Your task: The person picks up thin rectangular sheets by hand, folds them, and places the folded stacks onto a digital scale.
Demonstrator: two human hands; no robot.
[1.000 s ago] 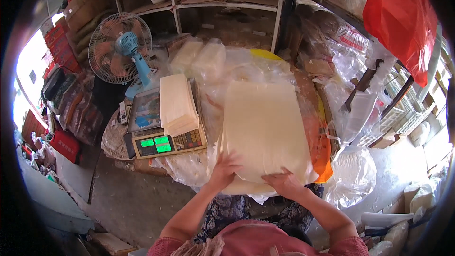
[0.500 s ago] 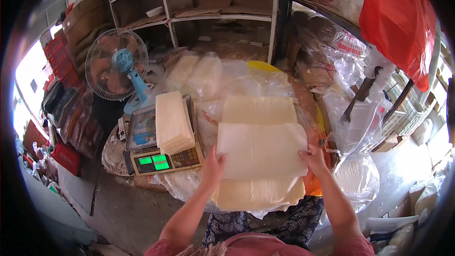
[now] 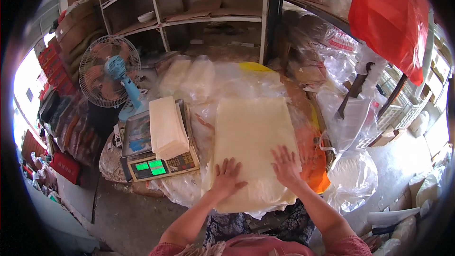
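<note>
A stack of thin, pale yellow sheets point(image 3: 253, 132) lies flat in front of me, its near end at the table's front edge. What the sheets are made of I cannot tell. My left hand point(image 3: 227, 178) rests palm down on the stack's left side, fingers spread. On the right side, my right hand point(image 3: 286, 167) lies over the top sheet with its fingers apart. Left of the stack stands a digital scale point(image 3: 182, 162) with lit green displays. A folded bundle of similar pale sheets point(image 3: 167, 125) sits on the scale's metal tray point(image 3: 137, 135).
A blue fan point(image 3: 115, 68) stands at the back left. Two plastic-wrapped pale bundles point(image 3: 189, 78) lie behind the scale. Orange plastic point(image 3: 315, 166) borders the stack on the right, near a clear bag point(image 3: 353, 178). Shelves point(image 3: 213, 19) rise behind; a red plastic sheet point(image 3: 391, 23) hangs at right.
The sheet that both hands held by its sides is now laid flat on the stack. My hands have let go of its edges and moved inward, fingers spread on top.
</note>
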